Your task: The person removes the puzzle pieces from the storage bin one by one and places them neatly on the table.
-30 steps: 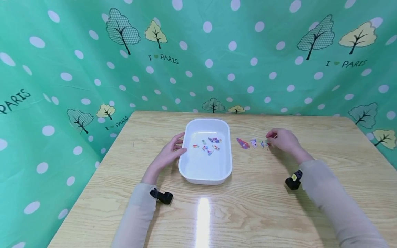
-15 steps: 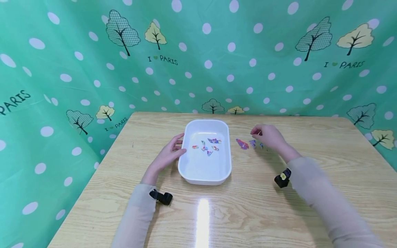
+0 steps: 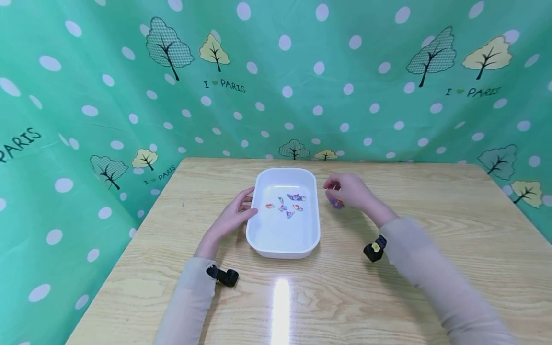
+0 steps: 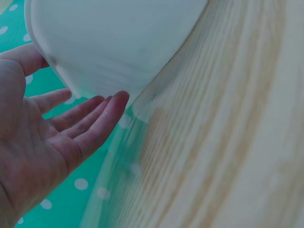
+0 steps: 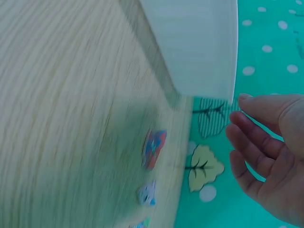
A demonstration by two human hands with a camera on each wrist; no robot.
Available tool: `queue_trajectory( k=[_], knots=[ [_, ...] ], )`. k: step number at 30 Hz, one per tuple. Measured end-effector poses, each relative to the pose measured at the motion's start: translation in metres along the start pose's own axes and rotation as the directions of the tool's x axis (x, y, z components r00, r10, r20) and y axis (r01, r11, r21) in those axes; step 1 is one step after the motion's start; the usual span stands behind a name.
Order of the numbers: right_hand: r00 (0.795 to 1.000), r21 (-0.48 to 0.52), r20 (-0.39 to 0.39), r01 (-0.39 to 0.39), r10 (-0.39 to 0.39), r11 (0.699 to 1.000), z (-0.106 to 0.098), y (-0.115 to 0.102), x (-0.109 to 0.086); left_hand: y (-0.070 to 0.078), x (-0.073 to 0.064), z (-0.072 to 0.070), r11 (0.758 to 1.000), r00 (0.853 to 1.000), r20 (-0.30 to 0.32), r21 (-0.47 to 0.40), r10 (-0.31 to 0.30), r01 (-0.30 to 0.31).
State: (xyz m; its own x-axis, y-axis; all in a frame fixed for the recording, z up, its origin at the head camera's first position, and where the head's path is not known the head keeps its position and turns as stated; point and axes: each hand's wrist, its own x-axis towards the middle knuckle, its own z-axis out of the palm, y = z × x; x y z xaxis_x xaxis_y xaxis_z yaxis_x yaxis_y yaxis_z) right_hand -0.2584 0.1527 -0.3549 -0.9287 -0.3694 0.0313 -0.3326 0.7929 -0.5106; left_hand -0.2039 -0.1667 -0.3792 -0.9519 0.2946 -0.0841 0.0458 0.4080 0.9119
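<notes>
Head view: the white tub (image 3: 282, 237) lies just left of our right hand (image 3: 348, 190) — pinching or not, we cannot tell — our left hand (image 3: 230, 215) grips the tub's left wall.

The left sleeve (image 3: 186, 299) and the right sleeve (image 3: 431, 268) were long, plain and pale greyish beige, the cloth softly creased on the right forearm. A black strap at each wrist carried a small, blocky black camera, the left camera (image 3: 231, 277) stubby, the right camera (image 3: 372, 253) marked with a yellow patch (image 3: 376, 247).
</notes>
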Motion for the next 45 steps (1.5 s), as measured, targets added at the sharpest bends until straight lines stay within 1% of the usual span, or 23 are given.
queue_trajectory(
  k=[4,7,9,15,19,24,29,31,33,37,39,45],
  knots=[
    [1.000,0.027,0.008,0.018,-0.019,0.999,0.004,-0.014,0.002,-0.001,0.000,0.000,1.000,1.000,-0.003,0.003,0.007,-0.007],
    [0.999,0.013,-0.004,0.042,-0.042,0.999,0.008,-0.024,0.003,-0.001,0.000,0.000,1.000,1.000,-0.002,0.003,0.009,-0.009],
    [0.998,-0.008,-0.004,0.068,-0.068,0.998,0.011,-0.031,0.003,0.000,-0.001,0.000,1.000,1.000,-0.003,0.005,0.005,-0.005],
    [0.990,-0.119,0.005,0.138,-0.138,0.983,0.021,-0.044,0.007,0.001,-0.001,0.000,1.000,1.000,-0.006,0.012,0.001,-0.001],
    [0.990,-0.138,0.037,0.137,-0.133,0.981,0.027,-0.052,0.011,0.001,-0.001,0.000,1.000,1.000,-0.007,0.017,0.001,-0.001],
    [0.989,-0.129,0.074,0.136,-0.128,0.982,0.036,-0.060,0.015,-0.001,0.001,-0.001,1.000,1.000,-0.003,0.013,0.004,-0.004],
    [0.984,-0.162,0.114,0.156,-0.139,0.974,0.045,-0.063,0.017,-0.018,0.011,-0.001,1.000,1.000,-0.002,-0.009,-0.005,0.005],
    [0.981,-0.182,0.135,0.163,-0.139,0.970,0.049,-0.063,0.018,-0.025,0.015,-0.001,1.000,1.000,-0.010,-0.007,-0.008,0.008],
    [0.980,-0.201,0.153,0.158,-0.128,0.967,0.053,-0.063,0.019,-0.029,0.017,0.000,1.000,1.000,-0.016,0.007,0.003,-0.003],
    [0.977,-0.230,0.186,0.145,-0.103,0.962,0.060,-0.064,0.020,-0.031,0.017,0.002,1.000,0.999,-0.029,0.020,0.021,-0.020],
    [0.976,-0.244,0.197,0.143,-0.096,0.959,0.062,-0.064,0.021,-0.032,0.016,0.002,1.000,0.999,-0.034,0.023,0.018,-0.017],
    [0.971,-0.292,0.205,0.181,-0.124,0.939,0.068,-0.065,0.022,-0.034,0.016,0.002,0.998,0.998,-0.041,0.049,0.040,-0.038]
  ],
)
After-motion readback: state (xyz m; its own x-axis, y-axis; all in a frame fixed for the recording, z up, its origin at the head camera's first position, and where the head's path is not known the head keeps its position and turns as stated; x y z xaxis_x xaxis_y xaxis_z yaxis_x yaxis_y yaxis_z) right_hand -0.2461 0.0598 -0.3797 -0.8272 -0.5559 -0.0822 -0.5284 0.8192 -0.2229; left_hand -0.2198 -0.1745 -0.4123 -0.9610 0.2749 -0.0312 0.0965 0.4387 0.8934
